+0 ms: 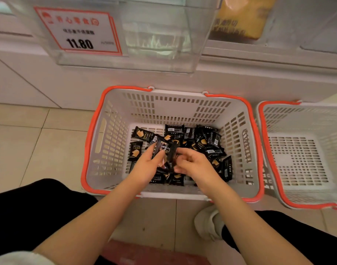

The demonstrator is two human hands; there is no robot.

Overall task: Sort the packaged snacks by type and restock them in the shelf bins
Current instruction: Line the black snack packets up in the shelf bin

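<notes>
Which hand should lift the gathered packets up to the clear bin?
Probably left. The left hand lies under the packets held between both hands, and the clear bin hangs above, left of centre. The right hand only pinches their edge.

packets (140, 134): black, tan square print | basket (114, 134): grey lattice, orange rim | price sign (81, 31): white, red border

The scene is lit evenly and warmly from overhead, and only soft shadows are cast inside the grey basket (171, 111). Above the basket, pale glare is spread across the clear shelf bin (158, 41), and the price label (78, 31) is rendered slightly soft. Straight lines are bowed by wide-angle distortion away from the basket, towards the edges. Below the basket, the near edge is blurred.
</notes>
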